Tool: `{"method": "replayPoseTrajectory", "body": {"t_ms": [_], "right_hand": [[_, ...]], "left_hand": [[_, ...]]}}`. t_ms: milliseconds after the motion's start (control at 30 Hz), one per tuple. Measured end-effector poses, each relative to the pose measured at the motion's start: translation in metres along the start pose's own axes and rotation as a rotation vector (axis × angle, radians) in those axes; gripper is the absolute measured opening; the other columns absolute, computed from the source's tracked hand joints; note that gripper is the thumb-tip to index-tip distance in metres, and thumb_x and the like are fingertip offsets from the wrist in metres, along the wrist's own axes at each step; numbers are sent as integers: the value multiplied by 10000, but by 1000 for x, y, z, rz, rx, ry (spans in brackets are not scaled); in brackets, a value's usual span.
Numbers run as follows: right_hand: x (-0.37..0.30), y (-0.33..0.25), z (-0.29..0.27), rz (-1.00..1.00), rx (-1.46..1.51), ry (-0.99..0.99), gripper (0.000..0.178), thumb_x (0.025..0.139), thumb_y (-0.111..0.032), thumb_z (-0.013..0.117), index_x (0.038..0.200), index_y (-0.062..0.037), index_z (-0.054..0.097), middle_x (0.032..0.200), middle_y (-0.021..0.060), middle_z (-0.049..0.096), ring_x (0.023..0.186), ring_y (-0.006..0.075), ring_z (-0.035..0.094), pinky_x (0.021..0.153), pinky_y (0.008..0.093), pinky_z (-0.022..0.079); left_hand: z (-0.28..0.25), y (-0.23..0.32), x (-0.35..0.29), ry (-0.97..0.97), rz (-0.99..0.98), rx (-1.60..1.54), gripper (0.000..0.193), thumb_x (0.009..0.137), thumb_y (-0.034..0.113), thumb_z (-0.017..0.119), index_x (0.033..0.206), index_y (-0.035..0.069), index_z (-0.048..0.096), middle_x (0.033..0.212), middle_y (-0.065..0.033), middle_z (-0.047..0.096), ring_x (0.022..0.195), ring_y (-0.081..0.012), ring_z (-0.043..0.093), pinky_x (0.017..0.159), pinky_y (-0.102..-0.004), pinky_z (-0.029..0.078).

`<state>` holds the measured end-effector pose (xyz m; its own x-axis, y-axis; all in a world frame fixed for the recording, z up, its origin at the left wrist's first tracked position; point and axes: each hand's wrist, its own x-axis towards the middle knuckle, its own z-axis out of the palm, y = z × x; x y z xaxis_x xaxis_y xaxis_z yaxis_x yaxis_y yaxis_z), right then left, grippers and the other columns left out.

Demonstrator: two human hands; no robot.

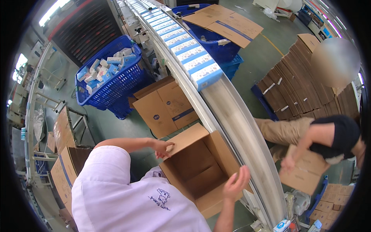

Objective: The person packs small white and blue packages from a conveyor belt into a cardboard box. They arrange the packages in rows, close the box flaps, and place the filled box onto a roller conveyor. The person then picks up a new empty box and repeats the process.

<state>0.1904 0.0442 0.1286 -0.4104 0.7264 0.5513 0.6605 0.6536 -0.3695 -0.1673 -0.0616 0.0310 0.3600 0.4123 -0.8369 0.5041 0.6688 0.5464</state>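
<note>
An open cardboard box (195, 170) stands before me beside the conveyor, its flaps spread and its inside bare. My left hand (163, 148) is closed on the edge of the box's far left flap, thumb on top and fingers bent below. At the box's right side, my right hand (236, 184) is raised with fingers stretched out, holding nothing; whether it touches the right flap I cannot tell. Blue and white cartons (189, 54) stand in a row on the curved conveyor (247, 135), their front end some way beyond the box.
A blue basket (110, 83) of loose cartons stands far left. Another cardboard box (166, 106) sits beyond mine. Flattened cardboard (224, 23) covers a blue bin (220, 50). Across the conveyor, a co-worker (328, 135) handles a cardboard box (303, 170) near stacked flat cardboard (301, 81).
</note>
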Motion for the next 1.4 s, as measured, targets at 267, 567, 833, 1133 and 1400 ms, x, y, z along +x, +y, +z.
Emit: {"method": "replayPoseTrajectory", "body": {"t_ms": [267,567,833,1133,1400], "right_hand": [[71,79,53,459,144,-177,203,856,-74,506,1024,-2,593,828,132,659,743,217,643,691,316,485],[73,63,62,700,146,-296,175,844,-62,513,986,-30,610,800,124,662,720,198,656,690,303,498],[86,69,72,813,361,-188,336,897,-214,514,1170,-18,511,974,139,635,849,216,627,734,315,480],[76,78,56,992,48,-104,639,834,-465,566,1185,39,392,1126,205,551,1034,283,545,902,340,399],[35,8,-50,745,163,383,720,778,-277,680,1295,39,289,1241,181,435,1101,228,443,961,356,337]], "left_hand": [[-232,95,-68,1381,663,385,206,802,118,632,989,34,614,879,-95,613,763,-177,598,683,-279,488],[-420,131,-74,1452,30,667,879,720,676,544,1242,-24,439,1175,-206,527,1062,-301,541,878,-385,450],[-325,205,2,916,217,626,1006,548,740,656,1065,-106,486,929,-229,604,868,-315,617,749,-351,497],[-172,238,38,844,393,330,972,564,680,691,1123,-87,483,996,-218,615,934,-290,617,818,-348,485],[-90,237,-45,741,987,-124,821,530,384,862,1101,-45,457,983,-186,609,955,-215,604,804,-321,498]]}}
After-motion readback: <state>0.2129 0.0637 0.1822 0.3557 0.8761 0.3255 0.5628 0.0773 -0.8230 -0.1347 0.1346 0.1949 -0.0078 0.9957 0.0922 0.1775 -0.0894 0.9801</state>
